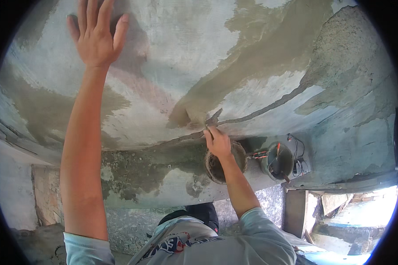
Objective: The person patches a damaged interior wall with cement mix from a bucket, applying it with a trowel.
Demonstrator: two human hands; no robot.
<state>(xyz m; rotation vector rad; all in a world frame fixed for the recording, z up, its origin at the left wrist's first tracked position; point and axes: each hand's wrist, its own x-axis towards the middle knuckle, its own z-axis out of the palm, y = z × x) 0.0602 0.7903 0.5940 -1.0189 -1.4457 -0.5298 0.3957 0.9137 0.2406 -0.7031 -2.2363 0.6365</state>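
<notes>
My left hand (pixel 95 39) lies flat with spread fingers on the plastered wall (pixel 177 48), high on the left. Lower down near the middle, the fingers of my right hand (pixel 219 142) are closed round what looks like a putty knife (pixel 198 117), its blade against the wall. The blade blends with the mortar colour, so its outline is hard to make out. It lies beside a long crack (pixel 263 108) running across the wall. A damp, brown-grey patch of mortar (pixel 247 62) stretches from the blade up to the right. Below my right hand stands a round bucket (pixel 211 173), partly hidden by my forearm.
Right of that bucket stands a second bucket (pixel 290 160) with orange-and-black items in it. A dark cable (pixel 301 148) lies beside it. Both stand on a stained ledge (pixel 172 187). A wooden post (pixel 296 212) and a bright opening with rubble are at the lower right.
</notes>
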